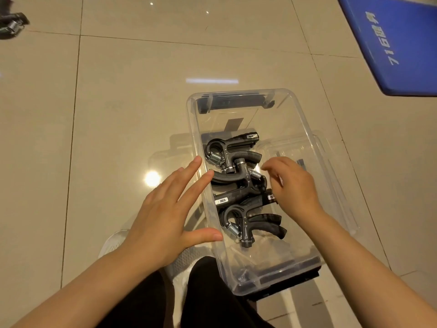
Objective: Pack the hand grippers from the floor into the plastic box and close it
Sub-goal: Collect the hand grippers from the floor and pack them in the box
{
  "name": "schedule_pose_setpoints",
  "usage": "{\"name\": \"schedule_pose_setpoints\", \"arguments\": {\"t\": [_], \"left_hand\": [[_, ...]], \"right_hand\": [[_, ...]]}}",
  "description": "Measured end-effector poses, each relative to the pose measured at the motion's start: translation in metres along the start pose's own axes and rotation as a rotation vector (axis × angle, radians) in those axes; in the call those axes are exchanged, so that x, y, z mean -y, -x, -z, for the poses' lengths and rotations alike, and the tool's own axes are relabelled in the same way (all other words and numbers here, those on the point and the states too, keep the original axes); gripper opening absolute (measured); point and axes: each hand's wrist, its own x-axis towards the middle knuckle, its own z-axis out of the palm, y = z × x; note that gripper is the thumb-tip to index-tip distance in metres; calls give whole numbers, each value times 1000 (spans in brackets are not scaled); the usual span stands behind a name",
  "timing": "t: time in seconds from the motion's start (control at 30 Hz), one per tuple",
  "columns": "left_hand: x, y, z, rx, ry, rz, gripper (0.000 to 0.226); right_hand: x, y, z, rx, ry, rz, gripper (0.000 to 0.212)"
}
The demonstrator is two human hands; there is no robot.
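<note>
A tiled floor [132,95] spreads under everything, glossy and pale. Far beyond the right hand, at the upper right, lies a blue mat [399,43] with white lettering. Between the two hands stands the clear plastic box [305,129], uncovered, with a dark latch at its far end and another at its near end. What looks like its clear lid [331,147] lies under it on the floor, showing past the box wall just beyond the right hand.

Inside the box, directly between the hands, lie black hand grippers [238,183] with steel springs, stacked and overlapping; one sits under the right hand's fingertips, another nearer the body.

The left hand [165,209] is spread flat with straight fingers, its fingertips and thumb against the outside of the box's left wall, holding nothing. The right hand [293,183] hovers over the box interior, fingers loosely curled downward toward the grippers, gripping nothing visible.

Well beyond the left hand, at the upper left edge, another hand gripper [11,24] lies on the floor.
</note>
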Motion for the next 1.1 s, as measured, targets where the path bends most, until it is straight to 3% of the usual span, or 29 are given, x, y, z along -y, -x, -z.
{"name": "schedule_pose_setpoints", "arguments": {"t": [0.1,0.27,0.37,0.43,0.6,0.8,0.93,1.03,1.1], "left_hand": [[-3,1,3,27,-70,8,94],[-15,-1,43,117,-216,-26,83],[-34,5,106,7,-234,-59,83],[-57,15,158,-29,-267,-43,71],[-112,74,264,183,-531,-16,51],[-151,179,296,-152,-518,45,32],[-108,227,296,-336,-544,195,17],[-57,254,292,-187,-559,454,15],[-29,264,303,-139,-606,471,17]], "right_hand": [[7,32,30,-2,-1,30,22],[27,68,84,-67,7,-217,16],[59,73,132,-209,-3,-157,15],[88,72,166,-223,-41,-88,16],[174,74,236,-41,-161,90,17],[273,109,268,340,-285,341,15],[328,116,237,501,-254,415,25],[361,107,206,602,-35,484,29],[377,95,190,603,-23,519,27]]}}
